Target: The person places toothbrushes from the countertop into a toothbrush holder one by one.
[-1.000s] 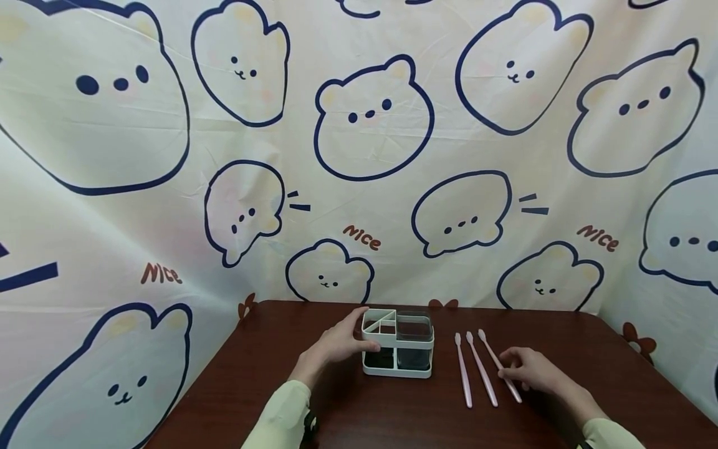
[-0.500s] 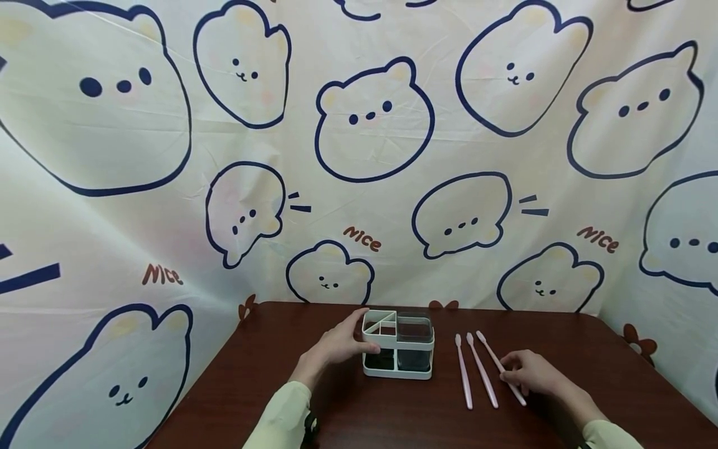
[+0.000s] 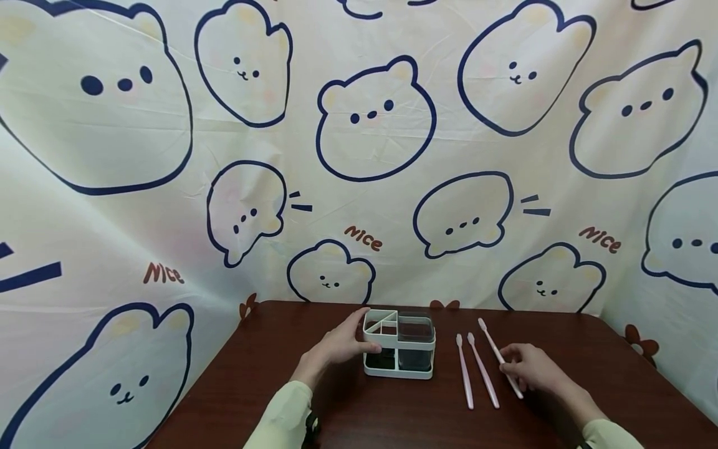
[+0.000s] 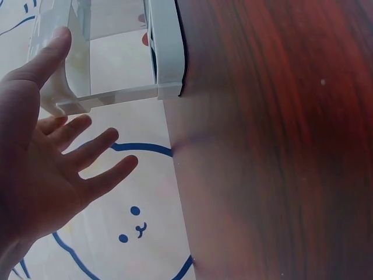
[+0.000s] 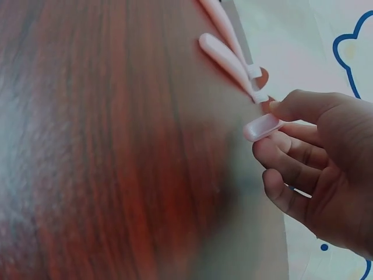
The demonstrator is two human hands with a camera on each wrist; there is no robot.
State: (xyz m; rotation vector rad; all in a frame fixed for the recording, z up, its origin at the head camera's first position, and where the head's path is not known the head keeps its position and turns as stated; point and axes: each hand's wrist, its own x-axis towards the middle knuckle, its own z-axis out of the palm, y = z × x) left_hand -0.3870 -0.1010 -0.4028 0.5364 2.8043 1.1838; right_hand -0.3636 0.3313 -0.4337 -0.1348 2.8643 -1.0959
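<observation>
A white toothbrush holder (image 3: 415,345) with divided upper openings and a dark clear cup stands on the table. My left hand (image 3: 335,343) steadies its left side, thumb on the front of the upper frame and index finger toward the back. In the left wrist view the other fingers are spread below the holder's frame (image 4: 169,52). At the right, my right hand (image 3: 533,368) pinches a pink toothbrush (image 3: 490,339) by its handle, bristle head pointing away. Its rounded handle end (image 5: 262,126) shows between thumb and fingers in the right wrist view.
Two more pink toothbrushes lie side by side between the holder and my right hand, a left one (image 3: 464,374) and a middle one (image 3: 483,371). All stand or lie on a dark brown wooden table (image 3: 392,411). A cartoon-printed cloth (image 3: 381,206) hangs behind it.
The right-hand toothbrush has shifted forward, its head now farther from me and raised, with my right fingers pinching it. My left hand and the holder have stayed put.
</observation>
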